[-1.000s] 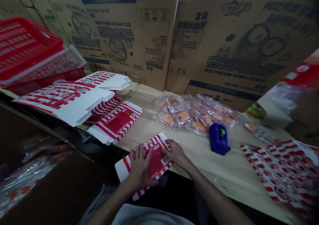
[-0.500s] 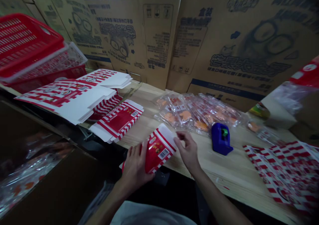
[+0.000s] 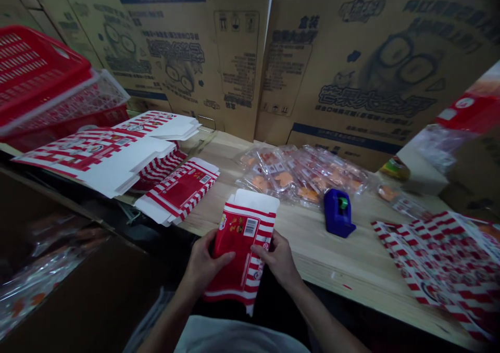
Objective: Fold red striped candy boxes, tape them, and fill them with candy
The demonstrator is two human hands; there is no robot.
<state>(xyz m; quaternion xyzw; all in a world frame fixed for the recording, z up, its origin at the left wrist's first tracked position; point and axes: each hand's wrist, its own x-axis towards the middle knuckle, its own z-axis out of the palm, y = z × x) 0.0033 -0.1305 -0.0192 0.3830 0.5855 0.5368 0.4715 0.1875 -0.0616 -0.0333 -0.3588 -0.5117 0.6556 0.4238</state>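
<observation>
carton (image 3: 239,242) swung straighter, hands (image 3: 201,264) gripping both sides; grip beneath unclear

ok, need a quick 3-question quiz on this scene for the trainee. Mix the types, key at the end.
1. True or false: only the left hand holds the red-and-white carton.

2. Multiple choice: what colour is the body of the tape dispenser?
A) red
B) blue
C) white

3. Short answer: what stands directly behind the clear bags with orange pieces?

Key:
1. False; the right hand holds it too.
2. B
3. Printed cardboard boxes.
</observation>
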